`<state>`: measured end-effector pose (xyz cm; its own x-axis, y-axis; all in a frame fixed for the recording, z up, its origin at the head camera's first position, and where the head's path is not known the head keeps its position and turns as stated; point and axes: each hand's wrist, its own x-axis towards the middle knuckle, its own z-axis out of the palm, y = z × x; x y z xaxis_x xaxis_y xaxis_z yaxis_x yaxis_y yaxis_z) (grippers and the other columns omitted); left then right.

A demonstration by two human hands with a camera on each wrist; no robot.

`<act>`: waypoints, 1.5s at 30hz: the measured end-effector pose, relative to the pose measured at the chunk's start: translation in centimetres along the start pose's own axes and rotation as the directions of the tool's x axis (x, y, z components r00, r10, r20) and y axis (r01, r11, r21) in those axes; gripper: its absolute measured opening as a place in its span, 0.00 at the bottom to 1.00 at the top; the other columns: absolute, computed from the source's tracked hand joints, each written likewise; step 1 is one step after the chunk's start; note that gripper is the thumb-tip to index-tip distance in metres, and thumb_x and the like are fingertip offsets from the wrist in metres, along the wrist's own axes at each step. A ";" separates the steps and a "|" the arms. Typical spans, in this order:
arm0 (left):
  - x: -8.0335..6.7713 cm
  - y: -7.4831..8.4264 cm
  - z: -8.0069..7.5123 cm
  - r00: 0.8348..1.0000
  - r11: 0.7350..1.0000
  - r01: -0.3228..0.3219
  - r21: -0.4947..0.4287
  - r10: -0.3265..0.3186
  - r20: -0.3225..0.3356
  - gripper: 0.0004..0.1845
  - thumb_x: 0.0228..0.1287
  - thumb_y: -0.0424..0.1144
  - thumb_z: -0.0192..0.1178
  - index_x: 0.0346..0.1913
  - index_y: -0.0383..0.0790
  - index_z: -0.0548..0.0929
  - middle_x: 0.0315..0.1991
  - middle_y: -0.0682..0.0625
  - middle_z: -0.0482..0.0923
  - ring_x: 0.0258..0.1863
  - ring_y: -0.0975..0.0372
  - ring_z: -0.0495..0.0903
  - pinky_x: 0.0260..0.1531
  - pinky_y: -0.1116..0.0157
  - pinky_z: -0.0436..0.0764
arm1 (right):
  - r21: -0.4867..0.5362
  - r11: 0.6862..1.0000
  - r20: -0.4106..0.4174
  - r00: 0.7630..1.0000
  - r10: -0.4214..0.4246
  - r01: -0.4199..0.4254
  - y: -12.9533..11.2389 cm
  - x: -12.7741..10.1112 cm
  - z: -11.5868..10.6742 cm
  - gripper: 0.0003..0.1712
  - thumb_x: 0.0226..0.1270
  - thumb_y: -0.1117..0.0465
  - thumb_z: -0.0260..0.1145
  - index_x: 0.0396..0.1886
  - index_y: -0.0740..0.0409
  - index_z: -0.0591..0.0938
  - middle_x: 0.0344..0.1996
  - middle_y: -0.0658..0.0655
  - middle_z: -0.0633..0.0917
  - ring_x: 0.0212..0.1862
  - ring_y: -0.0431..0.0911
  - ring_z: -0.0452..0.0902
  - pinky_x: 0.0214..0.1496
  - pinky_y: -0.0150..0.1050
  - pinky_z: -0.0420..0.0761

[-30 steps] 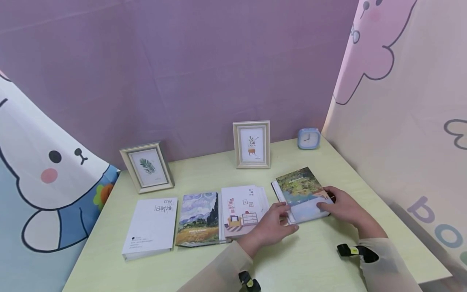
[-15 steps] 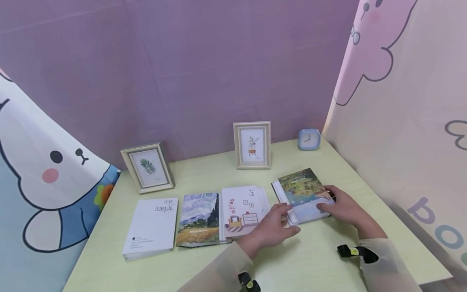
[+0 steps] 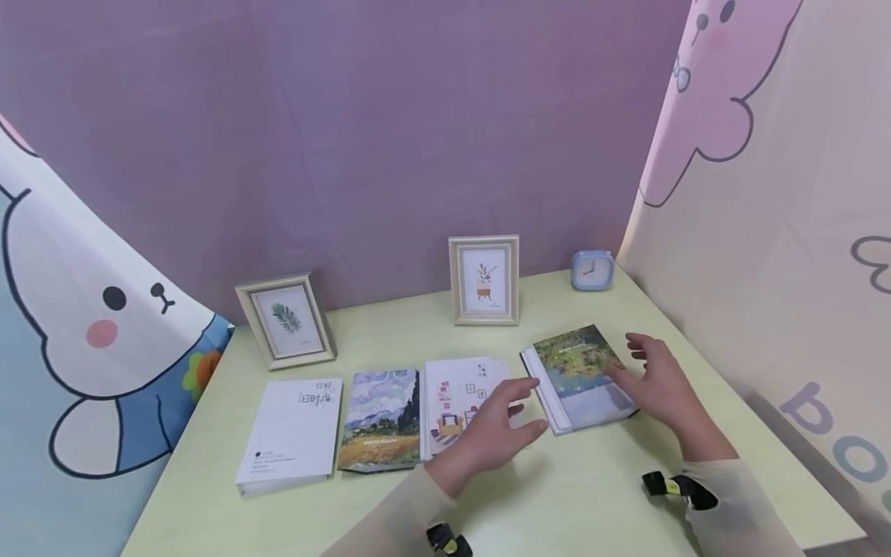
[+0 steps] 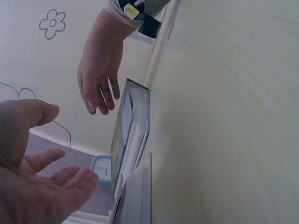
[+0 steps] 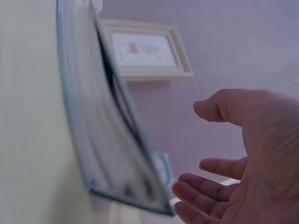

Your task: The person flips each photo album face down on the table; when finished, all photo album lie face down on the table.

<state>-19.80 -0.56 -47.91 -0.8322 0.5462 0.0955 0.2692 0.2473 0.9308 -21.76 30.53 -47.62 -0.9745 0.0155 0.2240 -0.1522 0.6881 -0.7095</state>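
Observation:
A photo album with a painted landscape cover [image 3: 574,363] lies tilted on the right part of the table. My right hand [image 3: 657,391] hovers at its right side, fingers loose and holding nothing; the right wrist view shows a gap between this hand [image 5: 238,168] and the album's page edges [image 5: 112,126]. My left hand [image 3: 487,429] floats above the white album with a furniture drawing [image 3: 442,391], partly covering it. In the left wrist view the left hand's fingers [image 4: 77,184] are spread and touch nothing. An album with a wheat-field painting [image 3: 379,422] lies left of the white one.
A white album with Chinese lettering [image 3: 292,433] lies at the left of the pale table [image 3: 557,503]. Behind stand a leaf-print frame [image 3: 287,321], a plant-print frame [image 3: 485,280] and a blue clock [image 3: 592,271]. Cloth walls surround the table's back and sides.
Both hands have let go of the right-hand album. The left hand moved left, over the white album; the right hand lifted slightly away. The album stays about where it was.

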 end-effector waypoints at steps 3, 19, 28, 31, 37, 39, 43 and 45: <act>-0.8 0.2 -1.0 0.999 0.999 -0.032 0.014 0.032 -0.035 0.32 0.73 0.43 0.67 0.76 0.48 0.70 0.73 0.52 0.68 0.73 0.53 0.69 0.73 0.57 0.72 | -0.001 1.000 -0.010 1.000 -0.024 0.024 -1.5 -0.2 0.1 0.44 0.72 0.57 0.71 0.76 0.74 0.62 0.65 0.78 0.71 0.65 0.72 0.69 0.63 0.70 0.74; -4.8 -1.3 -6.1 0.973 0.999 -0.023 0.046 0.033 -0.230 0.28 0.73 0.40 0.67 0.72 0.43 0.74 0.67 0.39 0.74 0.70 0.44 0.72 0.72 0.44 0.70 | -0.012 0.978 0.097 0.974 -0.205 0.207 -7.3 -0.2 5.1 0.39 0.66 0.58 0.76 0.71 0.68 0.72 0.61 0.70 0.79 0.60 0.66 0.78 0.59 0.64 0.82; -6.6 -2.8 -7.7 0.950 0.998 0.023 0.054 -0.005 -0.313 0.28 0.71 0.36 0.68 0.71 0.40 0.74 0.68 0.37 0.73 0.69 0.41 0.71 0.74 0.43 0.68 | 0.008 0.988 0.212 0.965 -0.151 0.153 -10.2 0.1 7.8 0.42 0.66 0.53 0.77 0.74 0.64 0.71 0.65 0.65 0.77 0.63 0.62 0.77 0.61 0.60 0.82; -7.0 -3.3 -8.1 0.942 0.999 0.030 0.032 -0.018 -0.336 0.29 0.70 0.35 0.68 0.71 0.39 0.74 0.68 0.37 0.73 0.69 0.42 0.71 0.74 0.44 0.68 | 0.015 0.989 0.250 0.957 -0.145 0.146 -11.1 0.2 8.9 0.43 0.65 0.53 0.77 0.75 0.63 0.71 0.65 0.64 0.77 0.63 0.62 0.77 0.60 0.59 0.83; -7.2 -3.9 -8.8 0.918 0.997 0.074 -0.017 -0.075 -0.390 0.33 0.70 0.36 0.68 0.75 0.38 0.70 0.71 0.35 0.70 0.71 0.41 0.71 0.72 0.46 0.70 | -0.022 0.992 0.346 0.932 -0.109 0.124 -11.6 0.2 10.7 0.42 0.63 0.52 0.80 0.73 0.60 0.74 0.64 0.61 0.78 0.61 0.57 0.80 0.59 0.55 0.84; -7.2 -4.2 -8.9 0.915 0.994 0.108 -0.012 -0.104 -0.390 0.35 0.71 0.38 0.68 0.77 0.39 0.68 0.73 0.35 0.68 0.71 0.41 0.71 0.70 0.47 0.73 | -0.035 0.989 0.368 0.922 -0.118 0.141 -11.5 0.1 11.2 0.41 0.61 0.52 0.81 0.71 0.60 0.76 0.63 0.61 0.79 0.59 0.56 0.81 0.58 0.54 0.84; -7.2 -4.7 -8.9 0.914 0.990 0.137 0.015 -0.121 -0.386 0.37 0.71 0.40 0.69 0.78 0.38 0.65 0.73 0.34 0.66 0.72 0.40 0.69 0.66 0.52 0.78 | -0.060 0.983 0.394 0.909 -0.136 0.173 -11.3 0.0 12.0 0.38 0.59 0.52 0.82 0.67 0.59 0.80 0.57 0.59 0.81 0.54 0.53 0.81 0.56 0.52 0.85; -7.3 -4.8 -9.0 0.909 0.989 0.146 0.011 -0.130 -0.396 0.37 0.71 0.39 0.69 0.78 0.37 0.66 0.73 0.34 0.67 0.72 0.41 0.70 0.65 0.54 0.79 | -0.070 0.982 0.397 0.908 -0.135 0.176 -11.1 -0.1 12.2 0.37 0.58 0.52 0.82 0.66 0.58 0.81 0.55 0.58 0.81 0.52 0.52 0.80 0.55 0.52 0.84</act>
<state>-19.42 -12.92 -49.95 -0.9834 0.1478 0.1055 0.1499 0.3331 0.9309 -21.95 13.99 -47.91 -0.9297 -0.3669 0.0333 -0.3097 0.7294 -0.6100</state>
